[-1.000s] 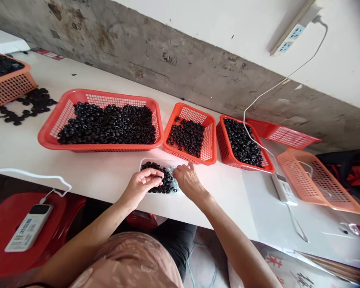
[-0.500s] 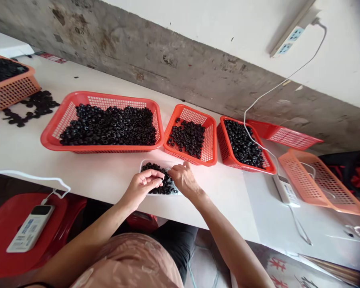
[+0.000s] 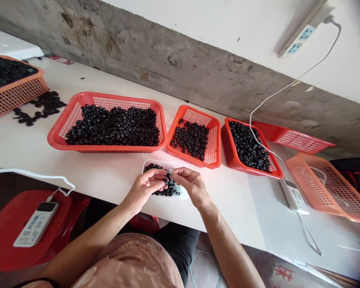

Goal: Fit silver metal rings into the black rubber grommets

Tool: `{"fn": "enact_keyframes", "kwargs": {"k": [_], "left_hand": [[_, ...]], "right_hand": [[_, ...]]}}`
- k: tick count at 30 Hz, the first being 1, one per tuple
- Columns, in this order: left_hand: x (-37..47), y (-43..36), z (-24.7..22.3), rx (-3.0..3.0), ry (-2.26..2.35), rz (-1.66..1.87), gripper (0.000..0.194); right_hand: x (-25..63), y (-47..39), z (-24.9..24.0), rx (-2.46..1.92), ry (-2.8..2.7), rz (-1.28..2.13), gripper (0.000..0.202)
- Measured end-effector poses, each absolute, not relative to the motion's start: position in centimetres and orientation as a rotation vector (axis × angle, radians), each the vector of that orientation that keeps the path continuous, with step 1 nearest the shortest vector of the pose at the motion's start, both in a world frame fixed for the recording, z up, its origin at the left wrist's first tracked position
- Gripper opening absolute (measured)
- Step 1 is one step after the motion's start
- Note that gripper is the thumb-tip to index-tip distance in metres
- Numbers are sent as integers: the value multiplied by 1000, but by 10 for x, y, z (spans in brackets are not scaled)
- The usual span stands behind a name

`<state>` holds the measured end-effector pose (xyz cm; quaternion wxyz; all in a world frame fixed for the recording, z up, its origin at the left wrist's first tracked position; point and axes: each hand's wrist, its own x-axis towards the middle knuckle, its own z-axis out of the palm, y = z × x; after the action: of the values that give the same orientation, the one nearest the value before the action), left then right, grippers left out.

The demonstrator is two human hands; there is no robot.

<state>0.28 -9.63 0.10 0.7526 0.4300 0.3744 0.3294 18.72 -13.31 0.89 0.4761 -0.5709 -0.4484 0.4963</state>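
Observation:
Over a white plastic tray (image 3: 184, 193) my two hands face each other, fingertips close together. My left hand (image 3: 148, 186) is closed in a pinch on a small black ring-shaped part (image 3: 165, 181). Thumb and fingers of my right hand (image 3: 192, 185) are pressed together just right of that part; whatever lies between them is too small to make out. Below the hands, the tray holds a heap of small black parts (image 3: 168, 192) and tiny silvery pieces (image 3: 177, 188).
Behind the tray stand a large red basket (image 3: 114, 149), a smaller one (image 3: 214, 158) and a third (image 3: 277, 170), all with black parts. An orange basket (image 3: 21, 96) is at left, orange baskets (image 3: 315, 192) at right. A white cable (image 3: 253, 110) crosses the third basket; power banks (image 3: 37, 224) lie about.
My right hand has lifted from the tray's contents and turned, its fingertips now beside my left fingertips. My left hand stays pinched. The whole view has shifted slightly.

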Motion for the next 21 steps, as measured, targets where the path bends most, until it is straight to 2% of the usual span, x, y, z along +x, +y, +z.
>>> {"fn": "enact_keyframes", "kwargs": {"k": [6,8,12,14,17,21], "left_hand": [[4,-99,5,900,764,740,37],[4,-99,4,884,772,750,38],[4,-100,0,821,773,757,38],[5,-100,-1,800,769,763,38],[5,-100,-2,810,782,789,39],[1,-98,-1,897,801,787,31]], "right_hand": [[168,-138,-1,-1284,-1073,1254,21],[170,-141,-2,-1348,-1263,1015,19],[179,-152,0,-1491,-1845,191,20],[181,-157,2,-1459,-2069,-43,23],[180,-159,5,-1408,-2159,-120,25],[185,-152,6,-1528,-1877,21,24]]}}
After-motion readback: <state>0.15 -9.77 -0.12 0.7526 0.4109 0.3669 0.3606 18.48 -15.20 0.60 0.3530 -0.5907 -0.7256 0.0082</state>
